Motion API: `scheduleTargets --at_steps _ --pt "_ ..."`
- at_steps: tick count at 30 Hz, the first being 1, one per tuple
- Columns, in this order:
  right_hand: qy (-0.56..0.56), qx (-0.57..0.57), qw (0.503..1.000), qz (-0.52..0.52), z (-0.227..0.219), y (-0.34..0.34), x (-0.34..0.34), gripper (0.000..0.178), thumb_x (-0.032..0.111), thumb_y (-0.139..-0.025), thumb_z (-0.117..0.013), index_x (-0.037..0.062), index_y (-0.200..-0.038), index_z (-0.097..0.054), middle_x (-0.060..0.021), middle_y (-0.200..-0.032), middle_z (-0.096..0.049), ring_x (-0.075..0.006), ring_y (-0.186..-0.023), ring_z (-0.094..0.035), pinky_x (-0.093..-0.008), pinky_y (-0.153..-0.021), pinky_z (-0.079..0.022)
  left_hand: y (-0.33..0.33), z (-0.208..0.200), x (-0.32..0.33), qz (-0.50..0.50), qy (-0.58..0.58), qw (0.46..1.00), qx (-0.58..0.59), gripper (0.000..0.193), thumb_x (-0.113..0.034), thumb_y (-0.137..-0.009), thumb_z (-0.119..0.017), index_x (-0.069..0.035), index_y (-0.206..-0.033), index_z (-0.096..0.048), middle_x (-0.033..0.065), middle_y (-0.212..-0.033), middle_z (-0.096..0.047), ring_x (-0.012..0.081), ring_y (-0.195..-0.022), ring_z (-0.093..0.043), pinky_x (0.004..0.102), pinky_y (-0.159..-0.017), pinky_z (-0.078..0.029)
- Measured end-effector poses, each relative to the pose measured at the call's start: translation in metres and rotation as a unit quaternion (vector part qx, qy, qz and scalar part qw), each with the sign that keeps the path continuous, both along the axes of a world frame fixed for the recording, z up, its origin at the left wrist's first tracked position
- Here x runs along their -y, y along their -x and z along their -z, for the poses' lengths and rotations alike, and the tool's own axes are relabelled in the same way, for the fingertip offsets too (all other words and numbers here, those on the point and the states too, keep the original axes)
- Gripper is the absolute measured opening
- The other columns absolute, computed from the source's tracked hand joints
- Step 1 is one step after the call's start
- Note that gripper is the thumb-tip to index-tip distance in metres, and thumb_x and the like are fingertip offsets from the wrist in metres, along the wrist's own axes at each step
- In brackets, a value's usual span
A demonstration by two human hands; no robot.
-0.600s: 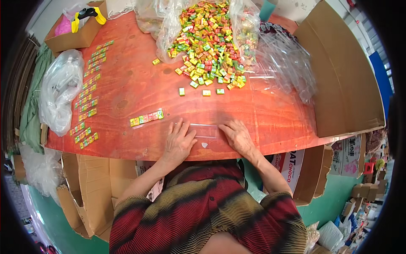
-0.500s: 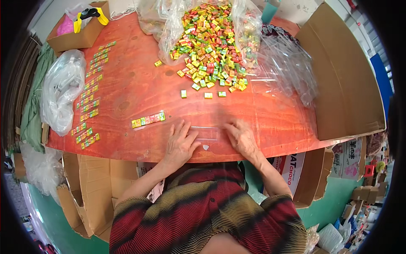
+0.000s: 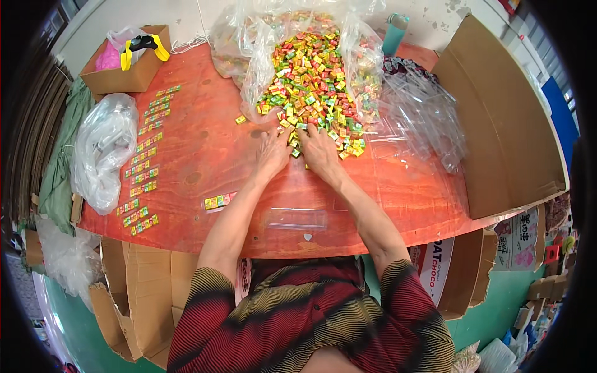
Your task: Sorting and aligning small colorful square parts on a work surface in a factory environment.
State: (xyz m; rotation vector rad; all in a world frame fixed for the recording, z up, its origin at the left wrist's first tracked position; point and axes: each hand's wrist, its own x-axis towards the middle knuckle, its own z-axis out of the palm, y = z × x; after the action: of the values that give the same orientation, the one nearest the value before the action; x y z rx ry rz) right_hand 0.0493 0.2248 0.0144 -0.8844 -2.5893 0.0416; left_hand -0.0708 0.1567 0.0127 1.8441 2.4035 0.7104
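A heap of small red, yellow and green boxes (image 3: 306,78) spills from a clear plastic bag (image 3: 264,53) at the far middle of the table. Both hands rest at its near edge, close together. My left hand (image 3: 273,151) touches boxes with its fingers outstretched; the fingertips are partly hidden among them. Beside it, my right hand (image 3: 318,151) has its fingers spread on the boxes. Nearer me lies a flat clear plastic tray (image 3: 296,219). A short row of boxes (image 3: 219,201) sits left of it, partly covered by my left forearm.
Several filled rows (image 3: 144,188) line the table's left side, next to a bundled clear bag (image 3: 106,152). A cardboard box (image 3: 124,78) stands far left. At right are clear plastic sleeves (image 3: 426,118), a tall cardboard panel (image 3: 497,118) and a teal bottle (image 3: 395,34).
Both hands have moved away from the clear tray, forward to the heap's near edge. The loose boxes in front of the heap are no longer seen standing apart. The view has tilted upward slightly.
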Motion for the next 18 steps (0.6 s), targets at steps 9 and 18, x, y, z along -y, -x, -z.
scheduleTargets --at_steps 9,18 --pt "0.038 -0.037 0.995 -0.082 0.010 -0.059 0.003 0.027 0.006 -0.077 -0.047 0.0106 -0.102 -0.058 -0.0115 -0.101 -0.051 -0.0285 -0.086 -0.051 -0.0404 -0.074 -0.042 -0.028 -0.003 0.056 0.110 -0.139 0.983 0.049 0.042 -0.009 -0.076 -0.061 -0.003 -0.116 -0.050 0.0189 -0.113 -0.048 0.0366 -0.105 -0.045 0.0431 -0.089 -0.038" --pt "0.048 -0.122 0.985 -0.111 0.002 -0.003 0.018 0.010 0.006 -0.072 -0.056 0.0041 -0.082 -0.059 -0.0111 -0.079 -0.057 -0.0285 -0.077 -0.056 -0.0366 -0.063 -0.047 -0.018 -0.003 0.068 -0.006 -0.008 0.992 0.123 0.035 -0.009 -0.074 -0.064 -0.002 -0.106 -0.054 0.0162 -0.093 -0.051 0.0357 -0.084 -0.053 0.0420 -0.072 -0.044"
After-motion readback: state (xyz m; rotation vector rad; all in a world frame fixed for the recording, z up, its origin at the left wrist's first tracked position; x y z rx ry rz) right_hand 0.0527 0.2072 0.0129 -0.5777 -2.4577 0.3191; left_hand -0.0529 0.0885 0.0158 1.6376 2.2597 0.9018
